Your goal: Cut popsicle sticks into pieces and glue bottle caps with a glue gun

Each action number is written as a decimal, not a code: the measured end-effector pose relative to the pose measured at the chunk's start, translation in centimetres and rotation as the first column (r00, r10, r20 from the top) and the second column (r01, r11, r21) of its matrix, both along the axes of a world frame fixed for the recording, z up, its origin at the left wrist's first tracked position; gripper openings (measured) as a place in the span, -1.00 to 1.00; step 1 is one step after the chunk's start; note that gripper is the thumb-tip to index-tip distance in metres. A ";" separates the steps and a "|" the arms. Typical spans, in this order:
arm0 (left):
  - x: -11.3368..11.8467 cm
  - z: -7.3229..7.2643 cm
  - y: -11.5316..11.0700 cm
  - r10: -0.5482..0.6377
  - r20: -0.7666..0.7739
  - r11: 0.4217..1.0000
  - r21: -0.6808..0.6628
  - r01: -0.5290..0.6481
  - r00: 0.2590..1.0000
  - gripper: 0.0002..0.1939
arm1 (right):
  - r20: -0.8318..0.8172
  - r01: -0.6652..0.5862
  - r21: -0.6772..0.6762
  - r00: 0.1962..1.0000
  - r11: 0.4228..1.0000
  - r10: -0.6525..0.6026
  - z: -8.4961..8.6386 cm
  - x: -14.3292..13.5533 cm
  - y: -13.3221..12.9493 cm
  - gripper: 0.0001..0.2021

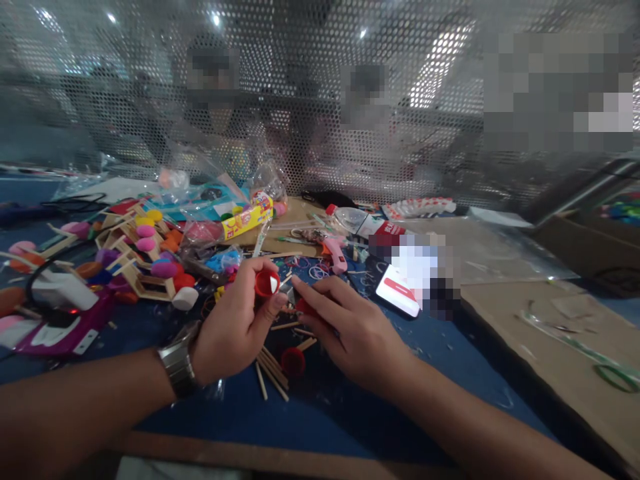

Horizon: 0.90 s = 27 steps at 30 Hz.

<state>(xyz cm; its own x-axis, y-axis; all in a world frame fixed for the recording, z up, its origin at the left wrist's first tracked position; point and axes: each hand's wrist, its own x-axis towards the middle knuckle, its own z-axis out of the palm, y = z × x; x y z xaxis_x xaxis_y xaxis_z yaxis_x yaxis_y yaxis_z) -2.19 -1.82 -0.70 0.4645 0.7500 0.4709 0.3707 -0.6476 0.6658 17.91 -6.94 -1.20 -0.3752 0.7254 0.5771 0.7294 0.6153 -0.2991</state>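
Red is borne by three small pieces: one cup-shaped piece (267, 285) is pinched between the thumb and forefinger of the left hand (233, 327), near the middle of the view; a second red piece (305, 307) is partly covered by the right hand (353, 327), whose fingers are bent close together, though whether it is gripped cannot be told; a third red piece (293, 361) is seen below them, beside several thin wooden sticks (273, 371), too overlapped to be counted surely. One metal watch (179, 362) is worn on the left wrist. One lit phone (400, 291), one clear bottle (351, 220) with a red cap, one pink glue gun (339, 257) and one yellow packet (247, 219) are spread beyond the hands. Coloured discs (163, 268), too many to be counted, are heaped among wooden frames (156, 288), near one purple power strip (63, 339). All is borne by a blue table (390, 417), scattered with scraps; brown cardboard (537, 347) is laid at the right. Behind, the room is closed off by a perforated metal screen (300, 147), through which two people (213, 75) are dimly seen.
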 end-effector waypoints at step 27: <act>-0.5 0.8 0.3 -0.010 -0.027 1.000 -0.006 0.010 1.000 -0.61 | 0.014 -0.069 -0.014 0.998 0.998 0.069 0.1 -0.2 -0.2 -0.59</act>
<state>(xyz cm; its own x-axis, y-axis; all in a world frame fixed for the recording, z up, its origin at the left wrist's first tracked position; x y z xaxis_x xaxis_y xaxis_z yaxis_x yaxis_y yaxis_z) -2.68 -1.52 0.09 0.4849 0.7476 0.4538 0.3822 -0.6479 0.6589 17.70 -7.15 -1.09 -0.4328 0.7055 0.5612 0.6899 0.6599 -0.2976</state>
